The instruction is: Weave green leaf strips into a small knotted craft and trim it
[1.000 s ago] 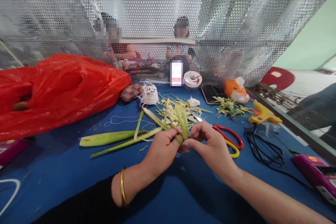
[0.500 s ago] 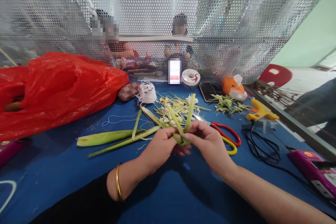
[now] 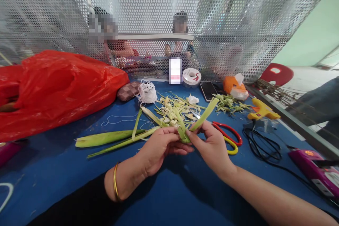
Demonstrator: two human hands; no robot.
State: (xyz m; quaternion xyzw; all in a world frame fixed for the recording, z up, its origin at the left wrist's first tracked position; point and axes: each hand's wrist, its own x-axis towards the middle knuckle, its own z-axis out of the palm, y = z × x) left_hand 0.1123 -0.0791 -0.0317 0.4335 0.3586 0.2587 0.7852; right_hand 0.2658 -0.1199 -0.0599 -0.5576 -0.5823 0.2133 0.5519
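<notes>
Both hands meet near the middle of the blue table (image 3: 174, 190), around a folded green leaf strip (image 3: 183, 132). My left hand (image 3: 161, 148), with a gold bangle at its wrist, pinches the strip's folded part from the left. My right hand (image 3: 212, 144) grips it from the right, and one long end leans up and to the right. Just behind lies a pile of pale leaf scraps (image 3: 172, 109). Scissors (image 3: 229, 129) with red and yellow handles rest beside my right hand. Long green leaves (image 3: 106, 138) lie to the left.
On the left is a red plastic bag (image 3: 66, 88), near white string (image 3: 147, 92). Farther back stand a lit phone (image 3: 175, 70) and a ribbon spool (image 3: 191, 77). A yellow glue gun (image 3: 263, 109), black cable and purple power strip (image 3: 315, 173) are right. People sit behind a perforated sheet.
The long end of the strip has swung from nearly upright to leaning right. The fingers of my left hand have spread farther under the folded part. The view has shifted slightly.
</notes>
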